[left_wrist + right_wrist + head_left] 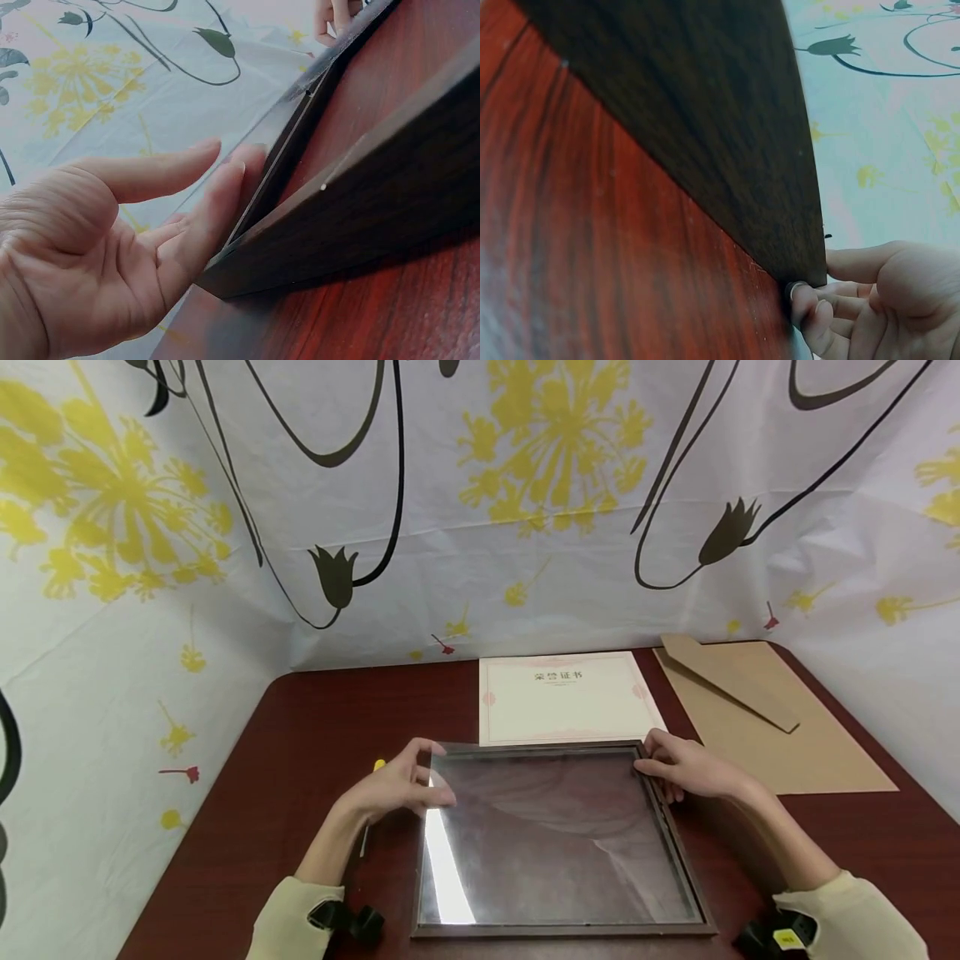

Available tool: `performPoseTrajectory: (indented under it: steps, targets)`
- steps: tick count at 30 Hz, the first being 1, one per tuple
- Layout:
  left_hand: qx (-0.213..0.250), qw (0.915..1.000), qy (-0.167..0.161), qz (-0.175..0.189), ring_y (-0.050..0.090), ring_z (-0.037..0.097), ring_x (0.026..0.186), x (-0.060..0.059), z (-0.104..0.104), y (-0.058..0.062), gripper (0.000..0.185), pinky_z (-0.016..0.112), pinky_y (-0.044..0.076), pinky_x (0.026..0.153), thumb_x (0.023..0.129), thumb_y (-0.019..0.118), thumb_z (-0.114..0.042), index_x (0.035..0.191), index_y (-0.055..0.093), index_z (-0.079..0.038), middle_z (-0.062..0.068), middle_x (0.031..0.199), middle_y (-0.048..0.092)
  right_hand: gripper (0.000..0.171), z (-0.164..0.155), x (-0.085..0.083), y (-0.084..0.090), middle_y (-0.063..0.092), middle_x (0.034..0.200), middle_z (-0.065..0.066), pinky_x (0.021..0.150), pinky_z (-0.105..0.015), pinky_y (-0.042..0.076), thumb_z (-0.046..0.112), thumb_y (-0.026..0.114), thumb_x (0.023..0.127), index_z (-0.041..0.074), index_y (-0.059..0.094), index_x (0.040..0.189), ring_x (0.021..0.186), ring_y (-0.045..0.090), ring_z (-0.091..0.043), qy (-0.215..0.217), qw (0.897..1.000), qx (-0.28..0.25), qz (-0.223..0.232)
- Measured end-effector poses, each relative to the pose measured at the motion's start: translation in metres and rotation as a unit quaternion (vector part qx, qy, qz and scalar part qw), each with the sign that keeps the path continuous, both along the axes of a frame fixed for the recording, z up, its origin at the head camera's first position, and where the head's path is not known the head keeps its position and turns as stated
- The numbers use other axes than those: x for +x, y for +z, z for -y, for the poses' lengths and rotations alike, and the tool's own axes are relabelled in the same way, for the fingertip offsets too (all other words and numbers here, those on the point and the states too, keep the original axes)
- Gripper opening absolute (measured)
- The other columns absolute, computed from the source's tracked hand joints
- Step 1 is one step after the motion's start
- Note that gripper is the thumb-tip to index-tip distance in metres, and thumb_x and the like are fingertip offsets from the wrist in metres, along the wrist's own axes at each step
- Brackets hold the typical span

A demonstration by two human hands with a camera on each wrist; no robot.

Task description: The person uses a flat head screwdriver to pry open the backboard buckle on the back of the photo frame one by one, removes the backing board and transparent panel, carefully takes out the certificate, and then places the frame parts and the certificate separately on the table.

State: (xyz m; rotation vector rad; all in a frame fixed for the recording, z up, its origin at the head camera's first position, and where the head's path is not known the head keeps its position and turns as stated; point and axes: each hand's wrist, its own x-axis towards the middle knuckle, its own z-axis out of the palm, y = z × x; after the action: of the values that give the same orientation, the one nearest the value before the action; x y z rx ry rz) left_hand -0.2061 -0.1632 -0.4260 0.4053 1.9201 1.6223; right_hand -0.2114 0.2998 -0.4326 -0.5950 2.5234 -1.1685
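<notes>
A dark wooden picture frame [686, 868] lies flat on the red-brown table [300, 735], with a glass pane [555, 835] in it. In the left wrist view the pane [281, 161] tilts up out of the frame [375, 202] at one corner. My left hand [408, 781] is at the far left corner, and its nearly straight fingertips [229, 176] touch the pane's edge. My right hand [678, 768] is at the far right corner. Its curled fingers [810, 304] and thumb pinch the frame corner [780, 225].
A cream certificate [562, 693] lies just beyond the frame. A brown backing board [772, 718] with its stand lies at the far right. A yellow-tipped tool [378, 766] peeks out beside my left hand. Patterned white sheets [480, 527] wall in the table.
</notes>
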Motion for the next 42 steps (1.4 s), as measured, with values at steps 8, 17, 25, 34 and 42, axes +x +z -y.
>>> performPoseTrajectory:
  steps: [8,17,25,34,42]
  targets:
    - [0.010,0.9996,-0.007,-0.026,0.064,0.017,0.072,0.001,0.001,0.000,0.048,0.031,0.055,0.067,0.094,0.070,-0.004,0.131,0.042,0.010,0.012,0.090,0.069,0.020,0.001,-0.001,0.000,0.059,0.066,-0.006,0.050,-0.033,0.051,0.014,0.058,0.104,0.003,0.042,0.100,0.049,0.059,-0.022,0.003,1.000,0.000,0.001]
    - [0.087,0.9943,-0.058,-0.019,0.070,0.019,0.062,0.002,0.011,0.001,0.033,0.032,0.058,0.059,0.105,0.048,-0.001,0.130,0.027,0.004,0.020,0.092,0.069,0.020,0.003,-0.002,-0.003,0.059,0.065,-0.005,0.050,-0.034,0.051,0.014,0.059,0.104,0.003,0.042,0.100,0.048,0.058,-0.021,0.005,1.000,-0.003,-0.001]
    - [0.093,0.9930,-0.025,-0.069,0.066,0.015,0.059,-0.003,0.026,0.009,0.031,0.030,0.057,0.054,0.106,0.043,0.001,0.131,0.025,0.006,0.016,0.092,0.066,0.020,0.001,-0.001,-0.003,0.057,0.065,-0.005,0.050,-0.034,0.051,0.016,0.058,0.104,0.004,0.043,0.100,0.049,0.059,-0.022,0.002,1.000,0.001,0.000]
    - [0.089,0.9834,0.088,-0.132,0.067,0.022,0.056,-0.007,0.034,0.013,0.030,0.031,0.056,0.052,0.107,0.049,-0.006,0.133,0.036,-0.001,0.023,0.094,0.070,0.024,0.001,0.000,-0.003,0.056,0.065,-0.007,0.050,-0.034,0.051,0.020,0.059,0.104,0.004,0.042,0.097,0.049,0.059,-0.023,0.005,1.000,0.008,0.000]
    - [0.080,0.9532,0.193,-0.218,0.064,0.032,0.053,-0.010,0.033,0.014,0.029,0.040,0.055,0.050,0.106,0.052,-0.007,0.133,0.042,-0.004,0.037,0.094,0.065,0.024,0.000,0.000,-0.001,0.057,0.066,-0.008,0.050,-0.035,0.051,0.020,0.059,0.104,0.004,0.042,0.098,0.049,0.059,-0.023,0.004,1.000,0.002,0.002]
